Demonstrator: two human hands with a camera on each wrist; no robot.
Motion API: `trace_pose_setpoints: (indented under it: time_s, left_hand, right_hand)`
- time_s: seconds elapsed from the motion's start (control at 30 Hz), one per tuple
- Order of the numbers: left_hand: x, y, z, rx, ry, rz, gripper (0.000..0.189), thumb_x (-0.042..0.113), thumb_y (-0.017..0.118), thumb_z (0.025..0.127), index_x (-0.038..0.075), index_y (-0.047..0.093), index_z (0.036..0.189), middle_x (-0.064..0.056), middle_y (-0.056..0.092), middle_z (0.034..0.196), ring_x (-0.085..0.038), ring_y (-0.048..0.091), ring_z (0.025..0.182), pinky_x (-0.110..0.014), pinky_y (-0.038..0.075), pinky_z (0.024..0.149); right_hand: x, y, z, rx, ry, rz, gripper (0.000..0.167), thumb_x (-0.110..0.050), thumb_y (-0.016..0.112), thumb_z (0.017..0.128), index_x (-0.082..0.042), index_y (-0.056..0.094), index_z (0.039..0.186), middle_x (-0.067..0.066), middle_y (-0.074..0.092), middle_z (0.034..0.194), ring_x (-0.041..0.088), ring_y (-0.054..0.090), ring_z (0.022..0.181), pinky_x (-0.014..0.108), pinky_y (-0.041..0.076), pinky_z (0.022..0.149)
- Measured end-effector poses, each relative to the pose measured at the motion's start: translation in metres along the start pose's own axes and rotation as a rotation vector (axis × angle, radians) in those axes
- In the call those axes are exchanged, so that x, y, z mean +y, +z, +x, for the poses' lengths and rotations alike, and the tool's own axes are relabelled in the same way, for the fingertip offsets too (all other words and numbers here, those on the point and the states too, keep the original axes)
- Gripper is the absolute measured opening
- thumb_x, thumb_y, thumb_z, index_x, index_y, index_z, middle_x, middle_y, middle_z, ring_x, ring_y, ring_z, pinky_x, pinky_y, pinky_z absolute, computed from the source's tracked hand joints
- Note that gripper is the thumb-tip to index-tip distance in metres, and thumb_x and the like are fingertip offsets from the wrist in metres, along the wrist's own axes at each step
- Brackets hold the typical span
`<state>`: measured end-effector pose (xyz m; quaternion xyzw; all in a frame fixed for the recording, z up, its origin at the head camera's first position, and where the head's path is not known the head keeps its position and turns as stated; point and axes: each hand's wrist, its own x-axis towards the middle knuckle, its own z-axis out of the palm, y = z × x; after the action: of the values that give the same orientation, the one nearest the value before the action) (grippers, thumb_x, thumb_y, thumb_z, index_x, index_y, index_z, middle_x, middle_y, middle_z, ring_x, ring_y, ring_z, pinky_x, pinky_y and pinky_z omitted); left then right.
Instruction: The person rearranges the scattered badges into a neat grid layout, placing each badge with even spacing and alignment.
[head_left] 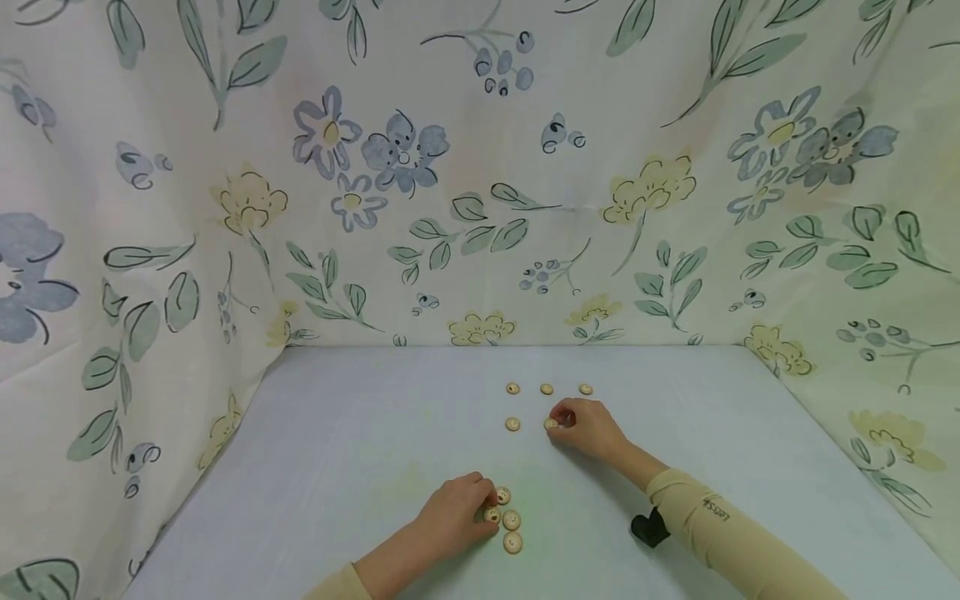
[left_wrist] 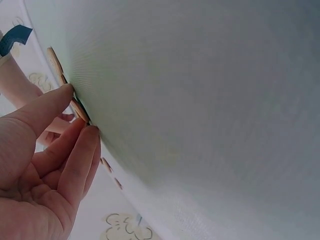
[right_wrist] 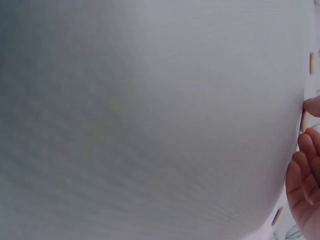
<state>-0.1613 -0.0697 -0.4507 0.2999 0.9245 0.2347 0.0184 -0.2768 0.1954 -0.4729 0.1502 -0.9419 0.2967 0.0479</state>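
Note:
On the white table, my right hand [head_left: 588,427] pinches a small round wooden disc [head_left: 551,423] between thumb and fingertips, low at the surface. The right wrist view catches that hand [right_wrist: 306,175] at its edge, with the disc [right_wrist: 304,121] seen side-on between the fingers. Nearer the front, my left hand [head_left: 455,514] has its thumb and fingertips on either side of another dark-marked wooden disc [head_left: 492,515]. In the left wrist view this disc [left_wrist: 80,111] lies edge-on between thumb and fingers. Beside it sit three discs, among them a wooden disc [head_left: 512,520].
Farther back stand three discs in a row, the middle wooden disc [head_left: 547,389] among them, with one more disc [head_left: 513,424] left of my right hand. A black strap piece [head_left: 650,528] hangs by the right sleeve [head_left: 720,517]. Floral cloth [head_left: 480,167] surrounds the table [head_left: 360,417].

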Motion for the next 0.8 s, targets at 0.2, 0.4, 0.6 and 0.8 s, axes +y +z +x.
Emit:
trace_pose_setpoints:
  time_s: [0.2,0.4,0.6,0.8]
  left_hand:
    - [0.0,-0.001,0.0,-0.006,-0.003,-0.004,0.02,0.017,0.08,0.078,0.012,0.065,0.088,0.009,0.051,0.078,-0.002,0.043,0.066,-0.021,0.041,0.061]
    - [0.001,0.0,0.001,-0.007,0.0,0.01,0.02,0.017,0.08,0.077,0.012,0.064,0.088,0.009,0.051,0.077,-0.002,0.042,0.066,-0.021,0.041,0.061]
    - [0.001,0.0,0.002,-0.007,-0.002,0.023,0.02,0.017,0.081,0.077,0.012,0.064,0.087,0.009,0.05,0.077,-0.002,0.042,0.065,-0.021,0.041,0.061]
    - [0.001,0.0,0.002,-0.027,-0.01,0.015,0.019,0.017,0.08,0.078,0.012,0.064,0.088,0.01,0.05,0.078,-0.002,0.043,0.066,-0.021,0.042,0.061]
  right_hand:
    - [0.003,0.001,-0.001,0.009,-0.002,0.001,0.02,-0.018,0.081,0.078,-0.011,0.07,0.094,-0.006,0.062,0.08,0.01,0.052,0.072,0.029,0.045,0.067]
    - [0.001,0.002,-0.004,0.016,-0.012,0.008,0.022,-0.015,0.081,0.078,-0.008,0.07,0.096,-0.004,0.062,0.082,0.011,0.051,0.074,0.03,0.044,0.068]
    - [-0.001,0.002,-0.008,0.031,0.008,0.007,0.036,-0.015,0.082,0.077,-0.005,0.067,0.108,0.0,0.063,0.092,0.015,0.055,0.083,0.035,0.047,0.076]
    - [-0.004,0.0,-0.017,0.047,0.013,0.022,0.043,-0.01,0.081,0.077,-0.003,0.063,0.116,0.005,0.063,0.1,0.019,0.057,0.091,0.04,0.048,0.081]
